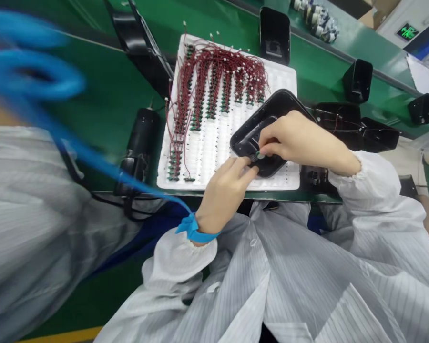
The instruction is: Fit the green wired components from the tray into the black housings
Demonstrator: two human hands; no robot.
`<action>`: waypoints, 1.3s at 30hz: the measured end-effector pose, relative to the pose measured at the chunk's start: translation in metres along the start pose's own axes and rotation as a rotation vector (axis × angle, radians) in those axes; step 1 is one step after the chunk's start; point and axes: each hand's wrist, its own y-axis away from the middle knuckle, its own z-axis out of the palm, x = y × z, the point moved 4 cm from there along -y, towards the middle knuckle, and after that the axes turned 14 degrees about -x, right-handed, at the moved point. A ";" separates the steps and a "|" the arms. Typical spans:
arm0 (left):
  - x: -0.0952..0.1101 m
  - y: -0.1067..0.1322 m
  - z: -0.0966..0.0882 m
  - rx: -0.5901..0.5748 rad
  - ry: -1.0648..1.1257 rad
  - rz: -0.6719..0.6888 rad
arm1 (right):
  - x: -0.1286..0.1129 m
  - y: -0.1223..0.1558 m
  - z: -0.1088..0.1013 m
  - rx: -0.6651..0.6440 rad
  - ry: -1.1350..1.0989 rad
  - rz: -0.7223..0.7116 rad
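A black plastic housing [245, 136] with rounded corners lies tilted over the white foam tray [229, 176], its hollow side up. My right hand [300, 140] reaches in from the right, thumb and forefinger pinched on a small green circuit board [260, 155]. At the housing's near-left edge, my left hand [225, 193] has its fingers closed over the rim, tips close to the board. They partly hide that spot. A blue wrist strap [195, 228] circles my left wrist. Rows of small boards with dark red wires [200, 90] and white plugs fill much of the tray.
Left of the tray stands a black electric screwdriver-like tool [141, 138]. More black housings [275, 35] lie behind and to the right [357, 81] on the green bench [103, 90]. A blurred blue coiled cord [32, 71] crosses the left side, near another person's grey-white sleeve [28, 190].
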 end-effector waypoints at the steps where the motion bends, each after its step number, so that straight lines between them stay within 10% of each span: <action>1: 0.001 0.001 0.001 0.041 0.004 -0.012 | -0.001 -0.008 0.006 -0.042 0.018 -0.005; 22: 0.003 0.005 0.000 0.203 0.110 -0.063 | -0.032 -0.019 0.032 -0.072 0.381 0.217; 33: 0.005 0.000 -0.006 0.118 0.044 -0.026 | -0.022 -0.010 0.035 0.314 0.512 -0.023; 39: -0.003 0.001 -0.002 0.036 0.236 -0.079 | -0.006 0.066 0.035 1.118 0.476 -0.060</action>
